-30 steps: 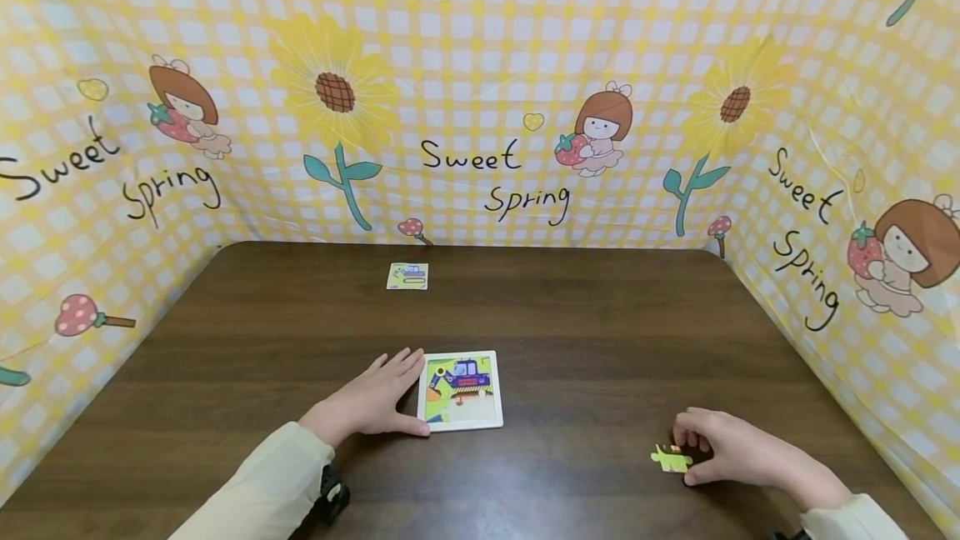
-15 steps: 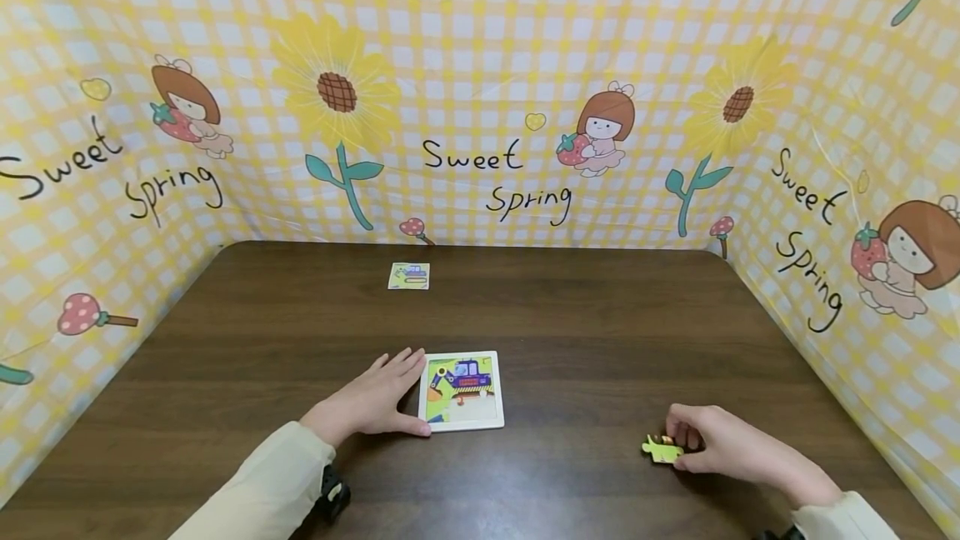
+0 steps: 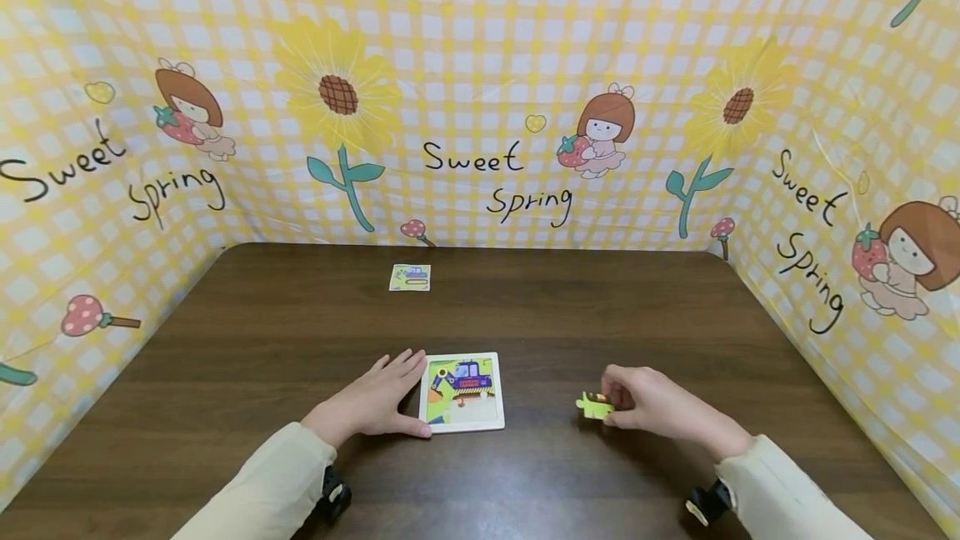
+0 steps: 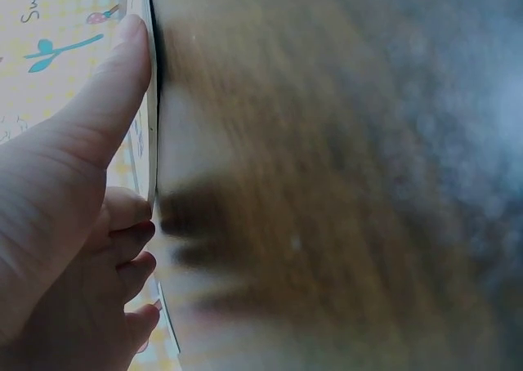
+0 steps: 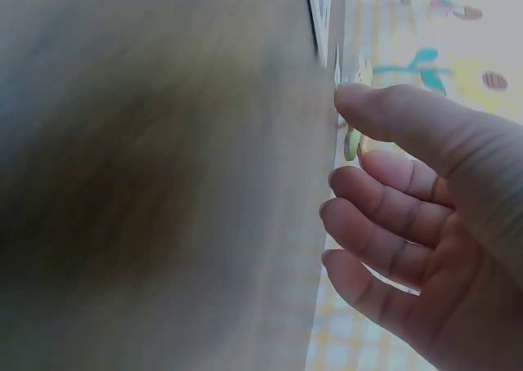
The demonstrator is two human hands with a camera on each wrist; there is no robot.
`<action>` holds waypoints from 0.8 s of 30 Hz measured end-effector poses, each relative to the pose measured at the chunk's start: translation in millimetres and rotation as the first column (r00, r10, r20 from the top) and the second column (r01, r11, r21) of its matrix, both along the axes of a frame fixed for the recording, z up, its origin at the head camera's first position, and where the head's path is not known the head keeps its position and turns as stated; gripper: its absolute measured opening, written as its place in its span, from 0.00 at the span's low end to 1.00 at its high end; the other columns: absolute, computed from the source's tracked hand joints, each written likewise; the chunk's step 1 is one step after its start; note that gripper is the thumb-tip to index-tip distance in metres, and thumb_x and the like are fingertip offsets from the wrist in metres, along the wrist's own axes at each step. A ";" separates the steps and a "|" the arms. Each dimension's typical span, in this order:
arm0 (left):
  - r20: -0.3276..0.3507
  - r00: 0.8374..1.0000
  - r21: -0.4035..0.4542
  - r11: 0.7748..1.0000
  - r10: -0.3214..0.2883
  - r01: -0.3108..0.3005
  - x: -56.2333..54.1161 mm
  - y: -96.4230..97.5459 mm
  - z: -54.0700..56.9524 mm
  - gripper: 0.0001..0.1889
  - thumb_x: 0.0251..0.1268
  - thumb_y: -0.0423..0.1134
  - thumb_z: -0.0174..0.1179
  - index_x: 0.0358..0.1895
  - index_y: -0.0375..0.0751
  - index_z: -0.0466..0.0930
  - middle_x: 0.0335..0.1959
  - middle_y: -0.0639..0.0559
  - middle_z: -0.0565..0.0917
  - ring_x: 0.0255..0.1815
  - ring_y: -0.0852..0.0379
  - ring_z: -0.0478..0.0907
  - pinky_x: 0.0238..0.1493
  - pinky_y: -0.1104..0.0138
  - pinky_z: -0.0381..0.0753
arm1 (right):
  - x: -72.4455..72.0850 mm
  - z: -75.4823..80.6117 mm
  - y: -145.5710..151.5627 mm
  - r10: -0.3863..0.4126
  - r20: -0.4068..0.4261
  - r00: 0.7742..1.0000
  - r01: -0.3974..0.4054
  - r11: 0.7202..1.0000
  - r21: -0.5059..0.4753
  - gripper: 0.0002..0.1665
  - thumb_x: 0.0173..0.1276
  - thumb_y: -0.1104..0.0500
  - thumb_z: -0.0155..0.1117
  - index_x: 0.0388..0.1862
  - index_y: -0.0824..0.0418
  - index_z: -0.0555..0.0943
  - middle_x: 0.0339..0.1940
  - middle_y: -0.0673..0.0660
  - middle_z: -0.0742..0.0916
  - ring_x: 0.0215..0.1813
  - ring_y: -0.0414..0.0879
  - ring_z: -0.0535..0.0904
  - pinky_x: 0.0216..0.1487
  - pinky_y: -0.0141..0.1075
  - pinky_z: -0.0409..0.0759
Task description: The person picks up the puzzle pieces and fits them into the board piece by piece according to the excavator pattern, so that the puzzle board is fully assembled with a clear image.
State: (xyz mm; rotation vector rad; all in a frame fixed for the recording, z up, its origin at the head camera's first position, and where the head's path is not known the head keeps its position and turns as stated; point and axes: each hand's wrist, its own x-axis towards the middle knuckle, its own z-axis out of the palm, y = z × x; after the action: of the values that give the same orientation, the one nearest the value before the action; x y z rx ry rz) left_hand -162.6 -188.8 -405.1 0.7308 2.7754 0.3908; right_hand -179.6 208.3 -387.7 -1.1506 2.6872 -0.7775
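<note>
In the head view a white-framed jigsaw puzzle with a purple digger picture lies on the table; a pale gap shows at its lower right. My left hand rests along its left edge, fingers fairly straight, thumb at the lower left corner. To the right, my right hand pinches a yellow-green puzzle piece between thumb and fingers, above the table. The right wrist view shows a sliver of that piece beyond the thumb. In the left wrist view the thumb touches the frame's side.
A small card with a similar digger picture lies further back on the brown wooden table. Yellow checked cloth with printed flowers and figures rises behind the table and at both sides.
My right hand has lifted the puzzle piece off the table and carried it left and away from me, closer to the framed puzzle. The left hand has stayed in place.
</note>
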 end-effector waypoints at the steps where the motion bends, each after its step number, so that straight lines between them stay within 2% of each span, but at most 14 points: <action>1: -0.001 1.000 -0.002 1.000 0.001 -0.001 0.0 -0.1 -0.5 0.53 0.49 0.66 0.59 0.68 0.28 0.54 0.70 0.38 0.53 0.71 0.41 0.45 0.66 0.47 0.44 | -2.0 0.8 -5.8 0.004 0.000 1.000 -0.004 1.000 0.007 0.16 0.51 0.61 0.73 0.29 0.54 0.72 0.22 0.42 0.76 0.26 0.35 0.72 0.27 0.30 0.73; 10: -0.002 1.000 -0.011 1.000 0.019 -0.019 -0.8 0.6 -2.2 0.53 0.48 0.66 0.60 0.69 0.30 0.54 0.71 0.40 0.53 0.71 0.43 0.45 0.66 0.49 0.43 | -13.7 4.4 -55.9 0.044 -0.033 0.998 -0.043 0.998 0.049 0.15 0.52 0.59 0.73 0.29 0.55 0.73 0.23 0.44 0.76 0.27 0.37 0.72 0.28 0.30 0.72; 18: 0.007 1.000 -0.006 1.000 0.023 -0.023 -1.8 -0.4 -4.4 0.53 0.48 0.67 0.60 0.69 0.30 0.54 0.71 0.40 0.53 0.71 0.43 0.44 0.66 0.49 0.43 | -15.2 -3.5 -101.9 0.091 -0.050 0.995 -0.085 0.990 0.112 0.14 0.52 0.57 0.72 0.28 0.54 0.73 0.21 0.45 0.75 0.23 0.36 0.68 0.26 0.29 0.68; 24: -0.001 1.000 -0.008 1.000 0.023 -0.023 -1.7 -0.5 -5.0 0.53 0.48 0.67 0.59 0.69 0.30 0.54 0.71 0.40 0.53 0.71 0.43 0.44 0.66 0.48 0.43 | -14.9 -6.7 -133.1 0.148 -0.059 0.987 -0.135 0.974 0.184 0.14 0.53 0.55 0.72 0.28 0.56 0.73 0.19 0.46 0.73 0.22 0.36 0.65 0.23 0.27 0.63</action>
State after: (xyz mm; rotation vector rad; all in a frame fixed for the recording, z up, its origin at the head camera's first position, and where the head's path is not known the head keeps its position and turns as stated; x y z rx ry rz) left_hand -164.3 -189.4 -410.1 0.6982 2.7867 0.3835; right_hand -194.5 75.2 -394.5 -1.3294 2.6306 -0.4704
